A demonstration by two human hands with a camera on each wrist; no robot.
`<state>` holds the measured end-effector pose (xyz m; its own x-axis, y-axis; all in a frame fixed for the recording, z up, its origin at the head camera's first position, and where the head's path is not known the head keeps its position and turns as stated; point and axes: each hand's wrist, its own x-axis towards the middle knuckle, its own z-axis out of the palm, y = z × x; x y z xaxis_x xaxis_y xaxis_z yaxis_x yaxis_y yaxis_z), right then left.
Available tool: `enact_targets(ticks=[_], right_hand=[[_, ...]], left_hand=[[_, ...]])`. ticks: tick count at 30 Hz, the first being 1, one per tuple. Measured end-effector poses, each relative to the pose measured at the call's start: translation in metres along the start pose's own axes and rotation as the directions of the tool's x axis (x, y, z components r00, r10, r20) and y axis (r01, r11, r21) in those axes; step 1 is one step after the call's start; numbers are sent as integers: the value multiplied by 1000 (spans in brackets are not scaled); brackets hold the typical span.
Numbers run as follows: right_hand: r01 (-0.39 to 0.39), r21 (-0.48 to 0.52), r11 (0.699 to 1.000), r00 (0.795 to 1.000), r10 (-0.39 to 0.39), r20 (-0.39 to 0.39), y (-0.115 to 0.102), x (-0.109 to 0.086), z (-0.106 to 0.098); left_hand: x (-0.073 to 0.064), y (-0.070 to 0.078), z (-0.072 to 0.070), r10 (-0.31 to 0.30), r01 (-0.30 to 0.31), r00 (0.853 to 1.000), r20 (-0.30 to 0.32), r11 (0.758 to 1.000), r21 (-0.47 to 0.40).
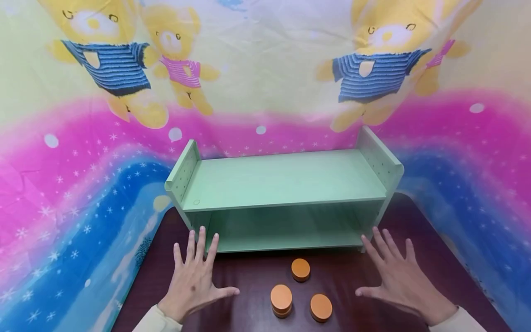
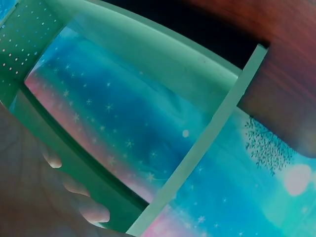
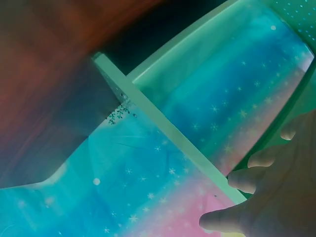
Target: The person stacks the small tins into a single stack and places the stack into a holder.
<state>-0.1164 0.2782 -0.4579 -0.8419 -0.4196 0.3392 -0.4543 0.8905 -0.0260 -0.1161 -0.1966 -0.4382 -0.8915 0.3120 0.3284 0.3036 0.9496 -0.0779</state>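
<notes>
My left hand (image 1: 192, 281) is spread with its fingers straight, at the front left of a pale green two-tier shelf (image 1: 282, 177). Mirroring it, my right hand (image 1: 404, 283) is held with fingers apart by the shelf's front right corner. Neither hand holds anything. Between them on the dark table lie round orange pieces: a single disc (image 1: 300, 270) nearest the shelf, another disc (image 1: 321, 307) closer to me on the right, and a taller orange piece (image 1: 281, 297) on the left, which looks like two stacked. In the wrist views, fingertips (image 2: 96, 213) appear in front of the shelf.
The dark red-brown table (image 1: 244, 267) has rounded back corners. A printed cloth (image 1: 265, 92) with teddy bears and snowflakes hangs behind and along both sides. Side panels (image 1: 379, 154) with small holes rise above the shelf's top board.
</notes>
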Motion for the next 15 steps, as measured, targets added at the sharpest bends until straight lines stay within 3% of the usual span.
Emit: enact_targets(ticks=[10, 15], right_hand=[[-19, 153, 988, 999, 13, 41, -3, -2, 9], [-42, 213, 976, 997, 26, 74, -3, -4, 14]], left_hand=[[-6, 10, 15, 3, 1, 999, 44, 996, -87], [-7, 13, 20, 17, -13, 999, 30, 992, -127]])
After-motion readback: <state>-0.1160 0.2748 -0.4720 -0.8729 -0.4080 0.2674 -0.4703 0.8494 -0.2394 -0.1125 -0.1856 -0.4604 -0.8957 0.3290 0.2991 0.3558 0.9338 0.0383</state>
